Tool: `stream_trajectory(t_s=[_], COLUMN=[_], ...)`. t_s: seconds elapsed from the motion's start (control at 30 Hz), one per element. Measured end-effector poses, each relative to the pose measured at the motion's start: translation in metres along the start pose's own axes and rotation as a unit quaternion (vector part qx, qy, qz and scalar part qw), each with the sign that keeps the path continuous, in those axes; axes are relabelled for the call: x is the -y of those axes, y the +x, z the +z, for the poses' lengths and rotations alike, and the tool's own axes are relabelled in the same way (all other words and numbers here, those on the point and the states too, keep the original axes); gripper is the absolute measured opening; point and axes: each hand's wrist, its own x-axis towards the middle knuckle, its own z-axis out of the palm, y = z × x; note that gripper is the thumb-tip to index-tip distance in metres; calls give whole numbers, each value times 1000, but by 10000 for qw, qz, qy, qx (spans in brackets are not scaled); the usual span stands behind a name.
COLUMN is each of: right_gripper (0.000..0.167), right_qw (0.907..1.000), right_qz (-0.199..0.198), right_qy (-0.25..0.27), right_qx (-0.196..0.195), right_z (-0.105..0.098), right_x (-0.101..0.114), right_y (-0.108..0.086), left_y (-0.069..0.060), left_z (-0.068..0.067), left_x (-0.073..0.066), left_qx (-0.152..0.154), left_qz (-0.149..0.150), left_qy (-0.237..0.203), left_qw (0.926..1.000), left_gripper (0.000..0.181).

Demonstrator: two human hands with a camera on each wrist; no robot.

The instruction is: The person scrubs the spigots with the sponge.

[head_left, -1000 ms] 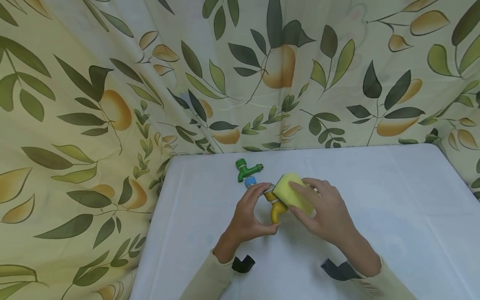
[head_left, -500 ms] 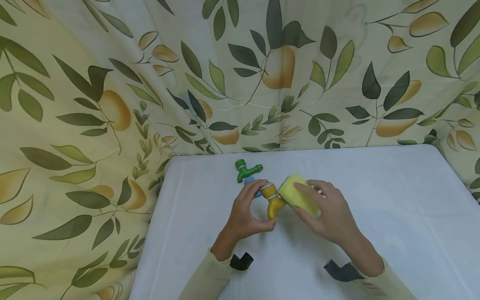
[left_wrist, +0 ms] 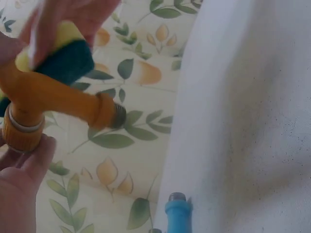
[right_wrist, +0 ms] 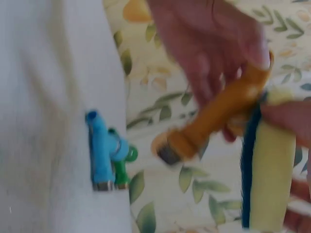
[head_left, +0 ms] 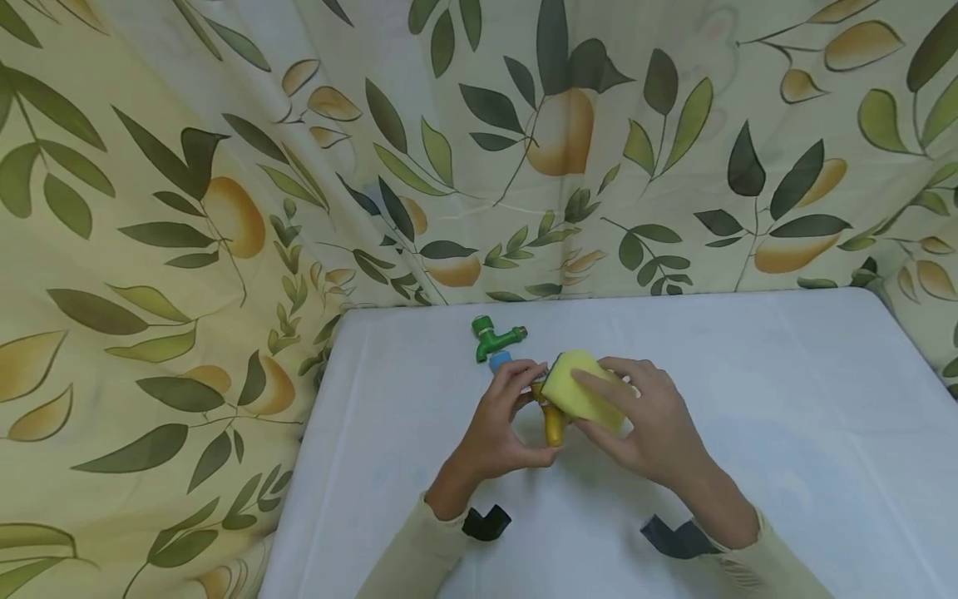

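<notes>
Between thumb and fingertips, my left hand (head_left: 497, 424) holds a yellow-orange tap (left_wrist: 63, 99) by its spout end and its ribbed cap, above the table. The tap's threaded inlet (right_wrist: 170, 153) points away from the hand. My right hand (head_left: 651, 420) grips a sponge (head_left: 580, 391), yellow on one face with a dark green scouring layer (right_wrist: 250, 165) on the other. That green side lies against the tap's body. In the head view the sponge covers part of the tap.
Behind the left hand, a blue tap (right_wrist: 101, 150) and a green tap (head_left: 494, 339) lie on the white-covered table (head_left: 786, 399). A leaf-and-fruit patterned curtain (head_left: 674, 166) hangs along the back and left. Black wrist mounts (head_left: 486, 522) stick out at both sleeves.
The sponge shifts right, off the tap's cap, then back left over the tap. The tap tilts slightly in the left hand. The blue and green taps stay put.
</notes>
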Motion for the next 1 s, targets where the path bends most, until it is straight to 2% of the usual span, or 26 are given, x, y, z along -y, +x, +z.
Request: stream_trajectory(t_s=[0.1,0.2,0.43,0.67,0.8,0.9,1.0], right_gripper=[57,56,50,57,40,39,57], right_qw=[9999,9999,9999,9991,9979,9980,9969], right_qz=[147,70,-120,20,-238,-27,474], right_qy=[-48,34,94,-124,103,406,618], right_qx=[-1,131,-50,-417,-600,-490,-130], right_z=[-4,-8,-9,-9,-8,-5,-1], right_x=[0,1,1,2,0,-3,-3], right_y=[2,3,4,5,5,4,1], left_y=[1,1,3,4,4,4,3], left_z=[0,-1,-2,2,2,0,-1], left_x=[-3,-5,-7,-3,-3,-3,-4], left_qx=[31,94,215,259,175,130,247], left_qz=[-187,-277,-114,42,97,10,-52], left_qy=[-80,-49,184,-224,-597,-741,-699], left_qw=[9998,9996,9995,9994,9980,9972,9972], left_gripper=[97,97,92,91,95,96,97])
